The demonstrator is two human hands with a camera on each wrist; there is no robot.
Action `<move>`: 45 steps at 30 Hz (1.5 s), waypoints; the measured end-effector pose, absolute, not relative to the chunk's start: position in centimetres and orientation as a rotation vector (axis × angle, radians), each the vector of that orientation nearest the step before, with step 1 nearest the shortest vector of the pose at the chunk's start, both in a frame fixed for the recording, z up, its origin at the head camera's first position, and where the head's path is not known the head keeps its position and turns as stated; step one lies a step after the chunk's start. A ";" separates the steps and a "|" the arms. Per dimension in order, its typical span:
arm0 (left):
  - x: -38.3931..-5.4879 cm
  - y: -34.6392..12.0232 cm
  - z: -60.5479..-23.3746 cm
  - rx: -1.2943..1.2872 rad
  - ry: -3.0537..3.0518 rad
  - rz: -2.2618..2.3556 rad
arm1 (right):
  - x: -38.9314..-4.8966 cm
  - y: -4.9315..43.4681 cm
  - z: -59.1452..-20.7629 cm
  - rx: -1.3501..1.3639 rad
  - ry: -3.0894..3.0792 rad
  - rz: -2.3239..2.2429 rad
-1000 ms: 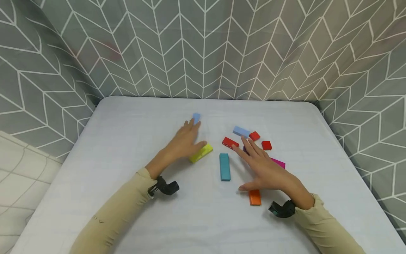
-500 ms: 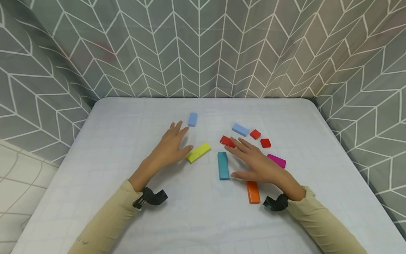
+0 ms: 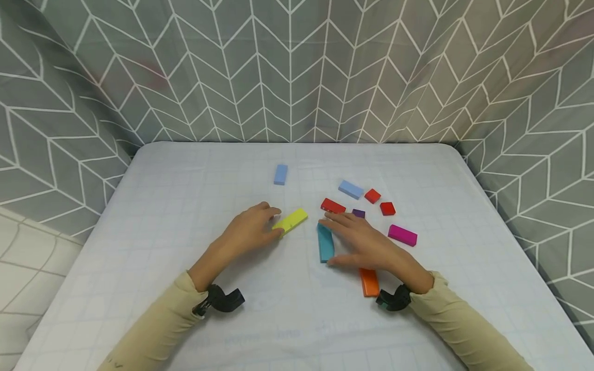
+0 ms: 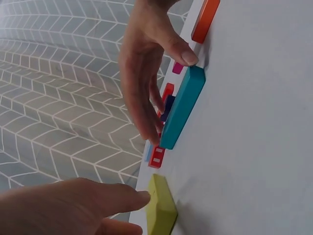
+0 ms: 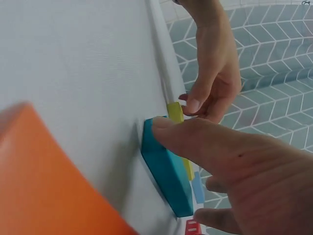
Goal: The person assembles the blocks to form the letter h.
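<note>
My left hand [image 3: 248,232] is at the near end of a yellow block [image 3: 293,219], fingers bent toward it. In the left wrist view, the thumb tip overlaps the yellow block's [image 4: 160,208] edge. My right hand [image 3: 364,242] spans a teal block [image 3: 326,245] lengthwise. Its thumb is at the near end and its fingertips are at the far end, as the left wrist view of the teal block [image 4: 183,110] shows. An orange block [image 3: 369,283] lies partly hidden under the right hand. Just beyond its fingers are a red block [image 3: 332,205] and a dark purple block [image 3: 359,213].
Two light blue blocks [image 3: 280,174] lie farther back on the white-covered table [image 3: 185,175]. Two small red blocks [image 3: 387,208] and a magenta block [image 3: 402,235] lie to the right. A grey patterned curtain [image 3: 287,72] hangs behind the table.
My left hand has drawn back from the far light blue block, and its fingers have bent toward the yellow block. My right hand has moved left and closed over the teal block's ends.
</note>
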State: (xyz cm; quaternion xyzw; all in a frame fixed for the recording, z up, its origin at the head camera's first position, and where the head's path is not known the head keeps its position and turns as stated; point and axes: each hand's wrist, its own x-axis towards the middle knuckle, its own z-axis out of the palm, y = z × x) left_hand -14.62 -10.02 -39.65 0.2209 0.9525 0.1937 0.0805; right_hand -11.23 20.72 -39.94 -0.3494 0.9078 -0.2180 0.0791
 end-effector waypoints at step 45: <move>-12.8 -12.9 -39.9 0.662 2.989 0.822 | -9.6 16.1 -38.7 -1.135 2.749 -0.772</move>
